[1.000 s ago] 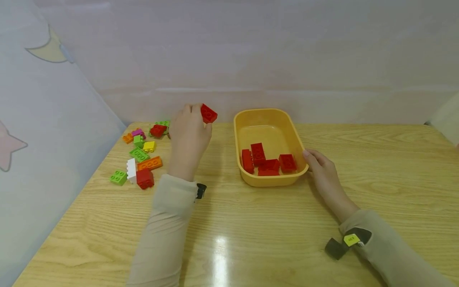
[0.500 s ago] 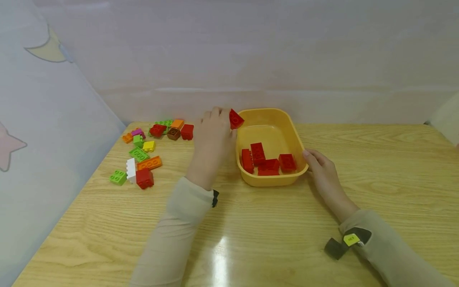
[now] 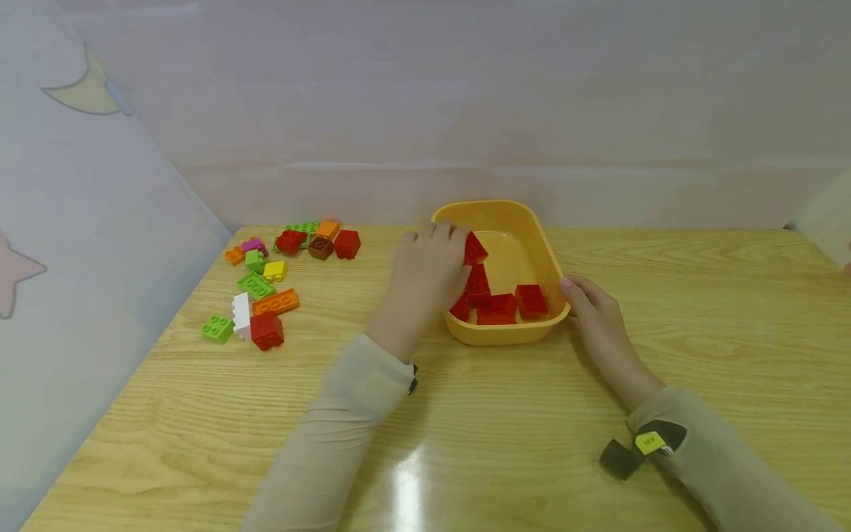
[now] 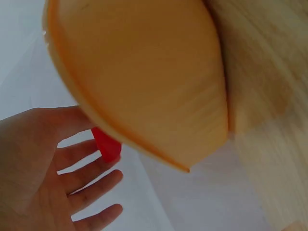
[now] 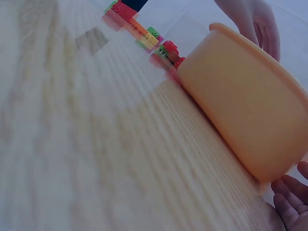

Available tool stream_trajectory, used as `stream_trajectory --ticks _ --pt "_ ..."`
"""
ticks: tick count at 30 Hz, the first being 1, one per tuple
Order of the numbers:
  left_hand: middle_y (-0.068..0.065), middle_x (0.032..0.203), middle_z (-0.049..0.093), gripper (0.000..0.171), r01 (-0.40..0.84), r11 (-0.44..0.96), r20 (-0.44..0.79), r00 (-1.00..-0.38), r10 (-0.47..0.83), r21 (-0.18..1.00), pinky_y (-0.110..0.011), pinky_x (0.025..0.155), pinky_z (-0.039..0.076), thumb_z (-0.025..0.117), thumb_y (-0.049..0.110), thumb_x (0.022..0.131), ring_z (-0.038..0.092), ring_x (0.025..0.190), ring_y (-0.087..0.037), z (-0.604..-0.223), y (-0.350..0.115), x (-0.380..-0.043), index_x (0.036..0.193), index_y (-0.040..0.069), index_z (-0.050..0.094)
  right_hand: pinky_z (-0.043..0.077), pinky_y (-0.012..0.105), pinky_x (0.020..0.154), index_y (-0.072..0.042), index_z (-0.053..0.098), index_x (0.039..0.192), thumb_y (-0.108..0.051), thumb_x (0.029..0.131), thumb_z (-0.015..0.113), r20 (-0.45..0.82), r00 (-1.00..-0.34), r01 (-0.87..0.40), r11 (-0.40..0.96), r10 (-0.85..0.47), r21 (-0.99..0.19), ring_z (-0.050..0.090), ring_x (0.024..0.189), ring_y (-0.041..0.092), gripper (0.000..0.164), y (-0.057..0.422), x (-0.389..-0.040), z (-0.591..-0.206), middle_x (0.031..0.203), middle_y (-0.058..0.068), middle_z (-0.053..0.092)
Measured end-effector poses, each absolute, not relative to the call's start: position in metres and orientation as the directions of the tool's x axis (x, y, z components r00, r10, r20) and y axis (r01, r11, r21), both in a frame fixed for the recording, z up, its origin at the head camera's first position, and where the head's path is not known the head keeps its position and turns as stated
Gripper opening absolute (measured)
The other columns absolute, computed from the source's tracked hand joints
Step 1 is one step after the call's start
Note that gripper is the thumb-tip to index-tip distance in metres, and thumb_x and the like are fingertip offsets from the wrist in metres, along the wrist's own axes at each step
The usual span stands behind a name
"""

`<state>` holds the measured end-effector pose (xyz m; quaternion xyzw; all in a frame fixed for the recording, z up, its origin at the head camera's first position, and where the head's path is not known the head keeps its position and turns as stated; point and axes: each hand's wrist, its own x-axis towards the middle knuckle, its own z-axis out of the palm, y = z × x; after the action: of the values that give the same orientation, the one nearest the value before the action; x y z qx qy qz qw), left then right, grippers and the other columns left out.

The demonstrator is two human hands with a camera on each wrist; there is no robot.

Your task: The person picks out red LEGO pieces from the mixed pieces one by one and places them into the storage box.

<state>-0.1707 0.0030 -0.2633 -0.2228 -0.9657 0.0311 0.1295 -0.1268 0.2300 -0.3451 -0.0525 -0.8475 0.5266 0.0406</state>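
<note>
My left hand (image 3: 428, 279) pinches a red toy brick (image 3: 474, 249) over the left side of a yellow plastic tub (image 3: 547, 255). In the left wrist view, part of that brick (image 4: 109, 147) shows beneath the thumb and fingers, beside the tub's rim. Several red bricks (image 3: 496, 309) lie in the near part of the tub. My right hand (image 3: 603, 336) holds the tub's near right corner, thumb at the rim and the other fingers outside; in the right wrist view the fingers (image 5: 292, 192) are loosely bent by the tub's wall.
Loose bricks are spread over the table's left side: a white brick (image 3: 242, 315), a red one (image 3: 267, 330), an orange one (image 3: 275, 301), a brown one (image 3: 320, 247) and several others. Behind the wooden table (image 3: 505, 414) hangs a pale cloth (image 3: 479, 103).
My left hand has carried the red brick rightward from beside the loose bricks and lowered it over the tub. The right hand and tub have stayed in place.
</note>
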Motion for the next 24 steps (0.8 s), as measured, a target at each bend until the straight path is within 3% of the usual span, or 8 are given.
stream_trajectory --ticks 7,19,24 --pt "-0.003 0.131 0.057 0.051 0.481 0.865 0.213 -0.838 0.502 -0.147 -0.036 0.091 0.049 0.058 0.037 0.089 0.049 0.120 -0.020 -0.272 0.012 -0.168 0.134 0.017 0.049 0.042 0.015 0.083 -0.003 0.049 0.134 -0.052 0.096 0.034 0.017 -0.992 0.041 0.437 0.128 -0.898 0.051 0.093 -0.005 0.063 0.230 -0.128 -0.346 0.129 0.010 0.052" --pt "-0.002 0.129 0.059 0.049 0.512 0.845 0.195 -0.822 0.535 -0.155 -0.035 0.089 0.049 0.061 0.038 0.087 0.050 0.118 -0.020 -0.281 0.013 -0.165 0.131 0.018 0.051 0.041 0.026 0.089 -0.003 0.048 0.135 -0.053 0.096 0.032 -0.002 -0.992 0.058 0.438 0.127 -0.897 0.048 0.098 0.002 0.065 0.230 -0.128 -0.345 0.136 0.018 0.049" --pt "-0.002 0.128 0.059 0.048 0.523 0.843 0.157 -0.829 0.537 -0.125 -0.036 0.088 0.049 0.059 0.038 0.088 0.050 0.116 -0.021 -0.282 0.015 -0.165 0.131 0.018 0.051 0.041 0.021 0.086 -0.003 0.048 0.135 -0.053 0.096 0.033 0.001 -0.991 0.058 0.438 0.134 -0.897 0.049 0.097 0.000 0.065 0.230 -0.127 -0.345 0.135 0.017 0.050"
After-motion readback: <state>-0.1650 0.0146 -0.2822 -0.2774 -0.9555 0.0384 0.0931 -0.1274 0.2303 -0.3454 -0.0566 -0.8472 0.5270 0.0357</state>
